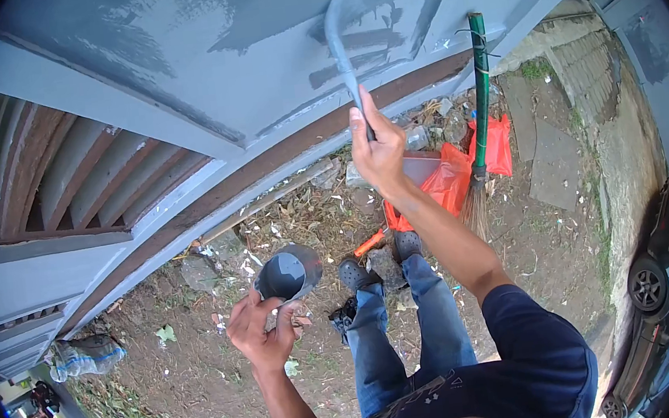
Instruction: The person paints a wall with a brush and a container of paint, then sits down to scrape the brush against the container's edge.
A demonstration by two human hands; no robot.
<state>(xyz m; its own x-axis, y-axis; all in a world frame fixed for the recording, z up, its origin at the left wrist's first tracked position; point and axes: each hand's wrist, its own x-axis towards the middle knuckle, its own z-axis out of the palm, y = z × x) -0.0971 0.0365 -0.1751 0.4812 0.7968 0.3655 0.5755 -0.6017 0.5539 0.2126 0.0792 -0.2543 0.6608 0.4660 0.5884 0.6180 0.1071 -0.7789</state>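
Note:
My left hand (262, 330) grips the rim of a small dark paint pot (308, 270), its thumb and fingers closed round the near edge. Grey paint (283, 276) shows inside. Stretched up and forward, my right hand (379, 148) is closed on the dark lower end of a long grey, paint-coated tool (341, 51) whose top bends over like a hook. Its bent end overlaps the wall panel (278, 75), where darker grey strokes (354, 54) lie over lighter grey.
A broom with a green handle (481, 85) leans against the wall. Orange plastic bags (451, 183) and an orange-handled tool (370, 243) lie near my feet. Slatted vents (90, 167) are at left, a sack (87, 357) below them, and a parked car (658, 296) at right.

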